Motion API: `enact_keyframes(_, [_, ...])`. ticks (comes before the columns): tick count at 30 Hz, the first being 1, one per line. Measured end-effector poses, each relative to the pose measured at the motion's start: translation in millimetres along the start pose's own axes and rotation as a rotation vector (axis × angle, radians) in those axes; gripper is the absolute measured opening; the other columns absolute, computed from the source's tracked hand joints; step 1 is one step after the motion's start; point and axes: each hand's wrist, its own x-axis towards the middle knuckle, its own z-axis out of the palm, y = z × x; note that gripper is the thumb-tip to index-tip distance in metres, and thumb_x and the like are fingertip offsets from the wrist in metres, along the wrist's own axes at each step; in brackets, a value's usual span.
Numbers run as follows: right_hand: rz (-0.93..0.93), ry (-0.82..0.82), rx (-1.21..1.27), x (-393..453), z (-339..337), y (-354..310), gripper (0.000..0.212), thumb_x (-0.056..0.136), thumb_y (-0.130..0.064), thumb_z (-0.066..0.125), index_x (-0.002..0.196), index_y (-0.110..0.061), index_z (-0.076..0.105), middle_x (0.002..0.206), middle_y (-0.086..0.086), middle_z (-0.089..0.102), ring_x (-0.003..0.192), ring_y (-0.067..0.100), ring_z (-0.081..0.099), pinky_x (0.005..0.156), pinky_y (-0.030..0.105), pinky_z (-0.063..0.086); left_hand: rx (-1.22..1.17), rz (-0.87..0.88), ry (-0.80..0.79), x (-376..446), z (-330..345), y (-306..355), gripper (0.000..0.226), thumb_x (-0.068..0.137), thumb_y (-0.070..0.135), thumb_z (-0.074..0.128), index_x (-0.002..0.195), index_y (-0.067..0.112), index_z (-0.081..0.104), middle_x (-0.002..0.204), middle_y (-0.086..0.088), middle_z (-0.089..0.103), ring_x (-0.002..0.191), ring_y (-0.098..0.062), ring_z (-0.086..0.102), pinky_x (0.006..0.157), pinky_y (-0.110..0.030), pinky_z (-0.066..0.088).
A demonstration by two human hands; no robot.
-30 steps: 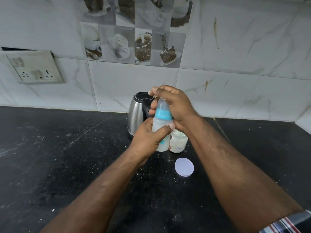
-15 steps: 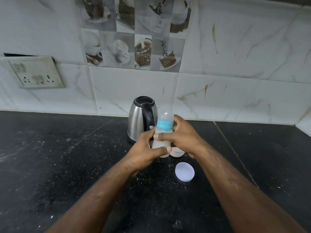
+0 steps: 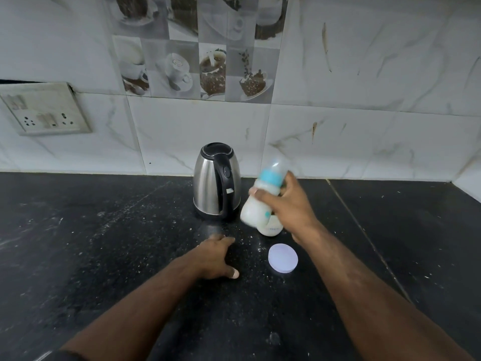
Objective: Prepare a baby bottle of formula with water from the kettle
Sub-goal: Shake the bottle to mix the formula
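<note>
Your right hand (image 3: 291, 207) has its fingers (image 3: 260, 195) wrapped around the baby bottle (image 3: 257, 204), holding it tilted above the table (image 3: 104, 243), just right of the kettle (image 3: 217, 181). A jar (image 3: 270, 229) stands right under your knuckles, with a round lid (image 3: 283, 257) lying nearer you. Your left hand (image 3: 213, 259) rests flat, fingers spread and holding nothing; bare table stretches left of it, and the wall (image 3: 364, 126) stands beyond the kettle.

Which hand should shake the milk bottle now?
The right hand. It already grips the capped baby bottle, tilted above the counter. The left hand rests on the black counter, holding nothing.
</note>
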Motion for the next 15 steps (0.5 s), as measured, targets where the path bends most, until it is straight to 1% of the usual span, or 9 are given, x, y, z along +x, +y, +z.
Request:
enact_keyframes(2, [0.008, -0.131, -0.145, -7.5, 3.7, 8.8, 0.06, 0.071, -0.031, 0.092, 0.119, -0.034, 0.056, 0.105, -0.009, 0.072, 0.094, 0.007, 0.071, 0.09, 0.042, 0.06, 0.069, -0.021, -0.025, 3.1, 4.3, 2.4, 0.104, 0.084, 0.048, 0.079, 0.164, 0.025, 0.017, 0.172, -0.008, 0.014, 0.157, -0.03, 0.019, 0.126, -0.05, 0.025])
enact_keyframes(3, [-0.008, -0.121, -0.152, -5.7, 2.8, 10.0, 0.062, 0.071, -0.032, 0.092, 0.121, -0.034, 0.056, 0.106, -0.009, 0.072, 0.094, 0.007, 0.071, 0.089, 0.04, 0.06, 0.097, -0.029, -0.031, 5.3, 6.4, 3.4, 0.105, 0.083, 0.049, 0.079, 0.164, 0.026, 0.016, 0.172, -0.007, 0.013, 0.158, -0.03, 0.016, 0.126, -0.053, 0.022])
enact_keyframes(6, [-0.028, 0.028, 0.028, 4.8, -4.1, 5.8, 0.052, 0.073, -0.031, 0.09, 0.114, -0.033, 0.057, 0.103, -0.004, 0.073, 0.095, 0.016, 0.073, 0.083, 0.039, 0.061, 0.161, -0.045, -0.043, 10.8, 11.9, 5.3, 0.107, 0.082, 0.051, 0.08, 0.164, 0.027, 0.015, 0.173, -0.005, 0.009, 0.159, -0.032, 0.009, 0.126, -0.06, 0.015])
enact_keyframes(8, [-0.016, -0.072, -0.032, 1.1, -3.2, 7.0, 0.054, 0.073, -0.03, 0.091, 0.114, -0.034, 0.055, 0.104, -0.008, 0.071, 0.093, 0.011, 0.072, 0.079, 0.03, 0.061, 0.193, -0.059, -0.061, 14.6, 15.1, 5.4, 0.108, 0.081, 0.052, 0.08, 0.164, 0.027, 0.016, 0.173, -0.006, 0.011, 0.159, -0.033, 0.013, 0.125, -0.061, 0.014])
enact_keyframes(9, [-0.02, -0.155, -0.104, -2.0, -1.9, 8.4, 0.059, 0.073, -0.029, 0.091, 0.118, -0.035, 0.054, 0.106, -0.011, 0.07, 0.092, 0.005, 0.071, 0.079, 0.024, 0.059, 0.209, -0.064, -0.067, 16.1, 16.9, 5.9, 0.107, 0.081, 0.052, 0.08, 0.164, 0.027, 0.017, 0.173, -0.007, 0.013, 0.158, -0.033, 0.016, 0.125, -0.061, 0.015])
enact_keyframes(10, [-0.028, -0.18, -0.144, -3.8, -1.6, 8.3, 0.064, 0.072, -0.029, 0.092, 0.123, -0.036, 0.054, 0.108, -0.013, 0.07, 0.093, 0.002, 0.071, 0.08, 0.022, 0.058, 0.226, -0.067, -0.066, 17.6, 18.8, 6.7, 0.106, 0.081, 0.053, 0.079, 0.163, 0.026, 0.019, 0.172, -0.008, 0.015, 0.157, -0.033, 0.019, 0.125, -0.061, 0.017])
enact_keyframes(11, [-0.039, -0.147, -0.129, -0.8, -3.2, 9.1, 0.064, 0.072, -0.029, 0.092, 0.125, -0.035, 0.056, 0.108, -0.012, 0.071, 0.095, 0.003, 0.071, 0.082, 0.026, 0.059, 0.243, -0.07, -0.06, 19.1, 20.7, 7.7, 0.104, 0.081, 0.054, 0.079, 0.162, 0.026, 0.021, 0.171, -0.009, 0.017, 0.156, -0.034, 0.021, 0.124, -0.061, 0.019])
enact_keyframes(13, [-0.036, -0.014, 0.019, 7.1, -7.1, 7.6, 0.055, 0.074, -0.029, 0.091, 0.118, -0.032, 0.058, 0.104, -0.006, 0.074, 0.095, 0.012, 0.073, 0.085, 0.039, 0.061, 0.27, -0.078, -0.044, 21.3, 23.9, 10.5, 0.101, 0.08, 0.056, 0.079, 0.16, 0.025, 0.026, 0.168, -0.011, 0.024, 0.153, -0.036, 0.027, 0.123, -0.06, 0.024])
enact_keyframes(15, [-0.017, -0.031, 0.033, 5.2, -3.5, 9.8, 0.057, 0.073, -0.027, 0.091, 0.119, -0.031, 0.058, 0.104, -0.005, 0.073, 0.095, 0.014, 0.072, 0.089, 0.045, 0.061, 0.284, -0.091, -0.039, 23.3, 25.0, 13.5, 0.099, 0.079, 0.056, 0.08, 0.158, 0.024, 0.03, 0.164, -0.013, 0.031, 0.149, -0.038, 0.034, 0.121, -0.059, 0.029])
